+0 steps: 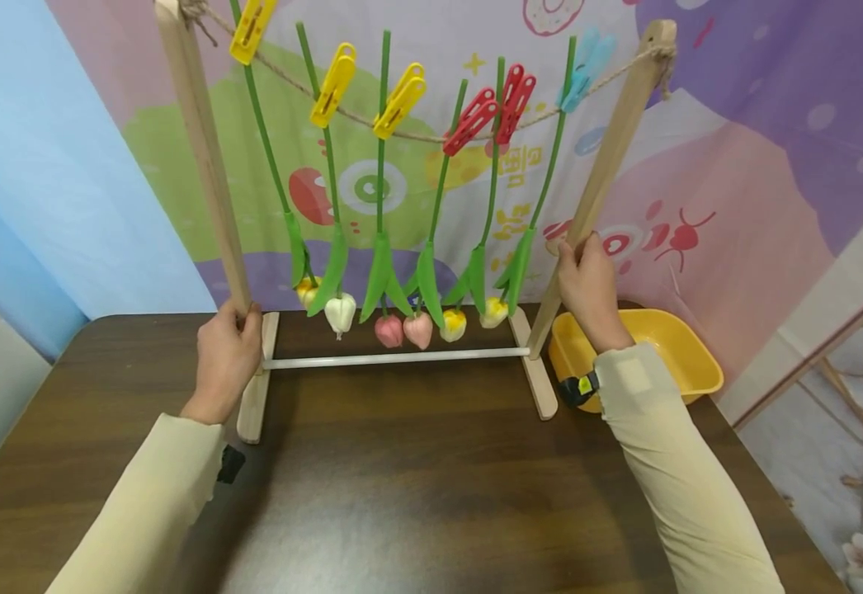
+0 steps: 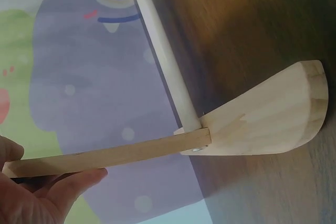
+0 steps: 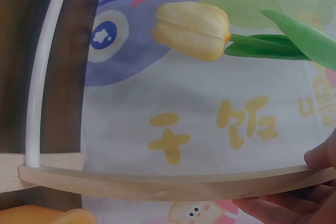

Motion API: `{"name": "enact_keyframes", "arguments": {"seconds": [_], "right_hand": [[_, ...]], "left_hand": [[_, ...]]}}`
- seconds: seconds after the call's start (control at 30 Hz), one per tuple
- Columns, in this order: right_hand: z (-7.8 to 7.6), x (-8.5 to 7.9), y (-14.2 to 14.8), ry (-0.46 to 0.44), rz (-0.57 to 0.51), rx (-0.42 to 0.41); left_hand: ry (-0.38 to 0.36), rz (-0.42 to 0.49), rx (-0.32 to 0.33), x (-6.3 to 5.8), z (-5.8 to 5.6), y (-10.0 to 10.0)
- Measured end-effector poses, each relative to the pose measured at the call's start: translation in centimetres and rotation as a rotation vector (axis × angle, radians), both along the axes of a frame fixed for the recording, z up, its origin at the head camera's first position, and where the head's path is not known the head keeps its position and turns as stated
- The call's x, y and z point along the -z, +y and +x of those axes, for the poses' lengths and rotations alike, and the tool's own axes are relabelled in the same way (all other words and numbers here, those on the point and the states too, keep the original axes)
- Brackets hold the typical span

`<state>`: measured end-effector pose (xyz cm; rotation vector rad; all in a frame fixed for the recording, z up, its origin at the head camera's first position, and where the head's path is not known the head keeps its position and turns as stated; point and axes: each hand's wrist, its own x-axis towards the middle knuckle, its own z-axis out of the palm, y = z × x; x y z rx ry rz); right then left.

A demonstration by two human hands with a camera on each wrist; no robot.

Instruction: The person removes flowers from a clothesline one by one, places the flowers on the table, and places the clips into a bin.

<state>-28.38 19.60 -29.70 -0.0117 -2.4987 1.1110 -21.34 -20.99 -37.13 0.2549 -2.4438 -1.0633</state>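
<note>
wooden stand with hung tulips, steadied by two hands, and a basin beside it. the left hand point(image 1: 225, 359) grasps the left post point(image 1: 209, 157) low down, near the left foot point(image 1: 253, 412); in the left wrist view, thumb and fingers lie on opposite sides of the wood. the right hand point(image 1: 593, 289) grasps the right post point(image 1: 617, 148) around mid-height, its digits likewise on both sides of it. the stand is on the table point(image 1: 402, 495), before a printed cloth point(image 1: 172, 148), with a white rod point(image 1: 402, 358) joining its two posts near the feet. a sagging cord point(image 1: 420, 136) runs between the post tops. from it six tulips hang blooms down, held by three yellow clips point(image 1: 333, 85), two red clips point(image 1: 470, 122) and one light blue clip point(image 1: 583, 70). blooms, from left: yellow, white point(image 1: 340, 313), deep pink point(image 1: 389, 331), pale pink point(image 1: 418, 330), then two of yellow and cream point(image 1: 453, 324). container: a yellow basin point(image 1: 680, 351), upright on the table just beside the right foot point(image 1: 539, 388). its visible interior is plain yellow; the right forearm and wrist hide part of it, so its full contents cannot be told.
</note>
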Motion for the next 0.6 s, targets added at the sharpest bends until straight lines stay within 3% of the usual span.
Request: {"name": "enact_keyframes", "arguments": {"seconds": [0.6], "right_hand": [[0.31,-0.03,0.09,-0.012,0.036,0.033]], "left_hand": [[0.0,0.001,-0.005,0.15,0.07,0.08]]}}
